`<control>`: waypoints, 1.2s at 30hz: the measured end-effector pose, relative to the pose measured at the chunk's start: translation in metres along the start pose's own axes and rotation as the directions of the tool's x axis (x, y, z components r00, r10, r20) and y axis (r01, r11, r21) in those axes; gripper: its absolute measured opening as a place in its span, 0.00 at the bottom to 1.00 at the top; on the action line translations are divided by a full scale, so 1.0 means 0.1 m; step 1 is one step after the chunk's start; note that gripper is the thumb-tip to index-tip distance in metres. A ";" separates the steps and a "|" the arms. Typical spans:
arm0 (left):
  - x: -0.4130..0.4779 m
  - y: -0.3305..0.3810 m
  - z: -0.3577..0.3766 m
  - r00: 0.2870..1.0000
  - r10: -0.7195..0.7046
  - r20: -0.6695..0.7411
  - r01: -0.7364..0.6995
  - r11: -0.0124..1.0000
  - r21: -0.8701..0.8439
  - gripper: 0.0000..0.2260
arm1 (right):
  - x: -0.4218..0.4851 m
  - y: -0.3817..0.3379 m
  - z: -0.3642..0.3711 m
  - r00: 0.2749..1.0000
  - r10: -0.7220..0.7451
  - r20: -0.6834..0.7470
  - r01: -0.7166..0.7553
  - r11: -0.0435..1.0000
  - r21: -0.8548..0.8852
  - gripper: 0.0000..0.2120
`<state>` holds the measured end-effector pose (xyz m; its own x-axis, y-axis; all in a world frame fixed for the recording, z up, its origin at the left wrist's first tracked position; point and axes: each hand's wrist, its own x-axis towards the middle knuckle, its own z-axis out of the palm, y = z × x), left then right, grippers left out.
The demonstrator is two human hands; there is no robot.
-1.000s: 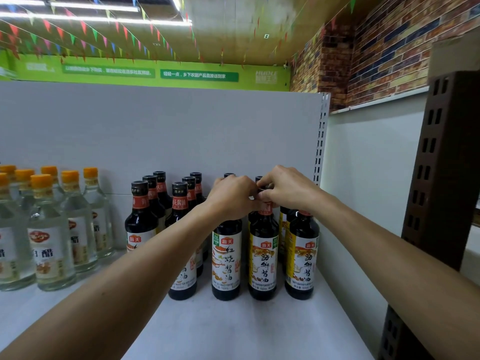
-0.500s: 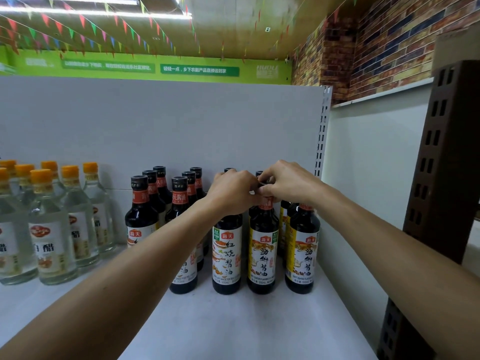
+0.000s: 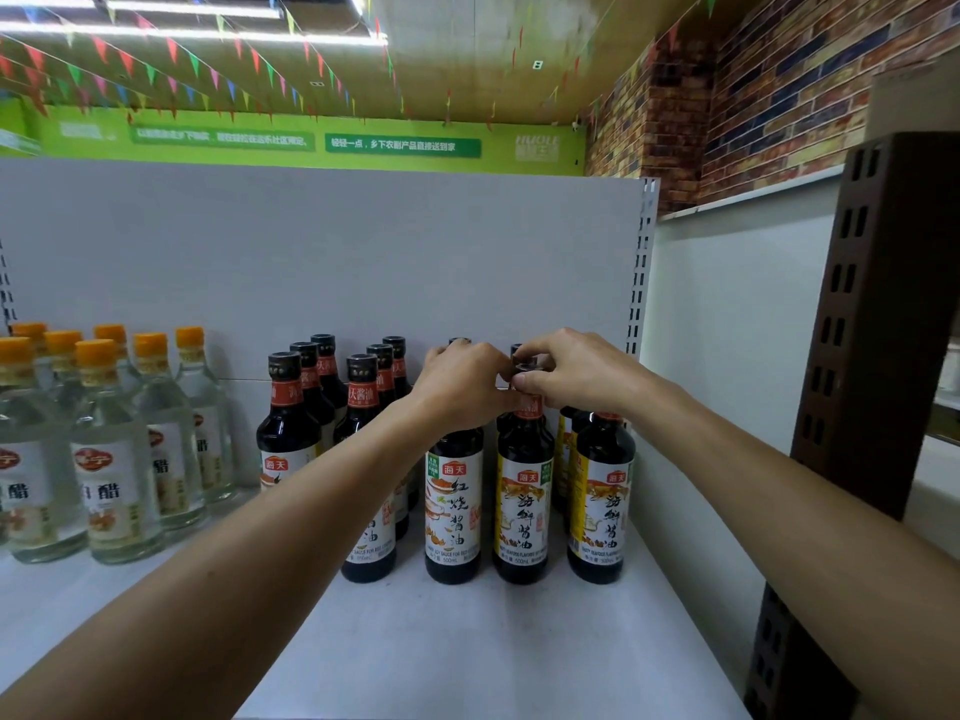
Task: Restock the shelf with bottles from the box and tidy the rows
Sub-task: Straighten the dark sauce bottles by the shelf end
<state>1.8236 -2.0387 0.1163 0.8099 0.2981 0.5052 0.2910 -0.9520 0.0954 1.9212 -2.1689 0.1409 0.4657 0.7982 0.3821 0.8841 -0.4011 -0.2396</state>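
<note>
**A:** Reading from the left, where does everything stand?

**B:** Take the yellow-label bottle (image 3: 523, 511) as the mark. Far to its left are the clear vinegar bottles (image 3: 111, 459) with orange caps. Nearer on that side are files of dark soy bottles (image 3: 288, 433) with red neck bands. Just left of the mark, nearly touching it, is the white-label bottle (image 3: 453, 511). The left hand (image 3: 460, 387) is curled round that bottle's neck, hiding the cap.

**A:** And the right hand (image 3: 576, 374)?

**B:** It's on top of the mark, with thumb and fingertips pinching the cap. Just right of the mark is a second yellow-label bottle (image 3: 600, 501). Further right come the slotted upright (image 3: 641, 262) and then the brown rack (image 3: 872, 324). The box isn't in view.

**A:** So the step is squaring the front row?

**B:** I judge so. Both held bottles stand upright on the shelf (image 3: 467, 652) with their labels facing out. To do it well, guide them from the top with light pressure and keep the bases flat, because a push that high can tip a tall bottle. Bring the mark's front level with its neighbours on either side and even out the small gap to its right. Go gently toward the bottles behind the mark, since a shove backward could knock them.
</note>
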 end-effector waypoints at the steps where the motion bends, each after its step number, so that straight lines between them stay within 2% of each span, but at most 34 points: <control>1: -0.01 0.01 -0.01 1.000 0.000 -0.012 0.000 1.000 0.001 0.17 | -0.01 0.00 0.00 1.000 0.000 -0.001 0.000 1.000 0.004 0.21; 6: -0.12 0.09 -0.03 0.994 0.015 -0.104 -0.016 1.000 -0.011 0.18 | -0.11 -0.02 -0.01 1.000 0.012 -0.026 -0.011 0.999 0.032 0.25; 12: -0.30 0.24 0.01 0.975 0.035 -0.218 -0.043 0.998 -0.033 0.24 | -0.30 0.00 -0.02 0.997 -0.004 -0.078 0.011 0.997 0.083 0.20; 17: -0.44 0.43 0.09 0.946 0.070 -0.315 -0.090 0.995 -0.051 0.20 | -0.42 0.13 -0.03 0.988 0.057 -0.146 -0.041 0.992 0.116 0.20; 21: -0.57 0.63 0.23 0.972 0.037 -0.232 -0.097 0.963 -0.253 0.15 | -0.62 0.21 0.03 0.974 0.123 -0.189 -0.092 0.982 0.164 0.18; 25: -0.72 0.72 0.61 0.994 -0.002 -0.110 -0.038 0.931 -0.362 0.12 | -0.89 0.30 0.30 0.955 0.205 -0.216 -0.153 0.960 0.236 0.15; 32: -0.88 0.77 1.15 0.996 -0.084 0.037 0.091 0.862 -0.498 0.20 | -1.18 0.52 0.80 0.935 0.292 -0.202 -0.219 0.923 0.316 0.11; 36: -0.94 0.80 1.35 0.988 -0.102 0.112 0.147 0.826 -0.544 0.25 | -1.30 0.62 1.00 0.900 0.363 -0.239 -0.275 0.901 0.334 0.08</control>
<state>1.8392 -2.1337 -0.0390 0.8279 0.3995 0.3936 0.0821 -0.7806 0.6197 1.9116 -2.2521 -0.0129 0.7497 0.4655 0.4703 0.6562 -0.4311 -0.6193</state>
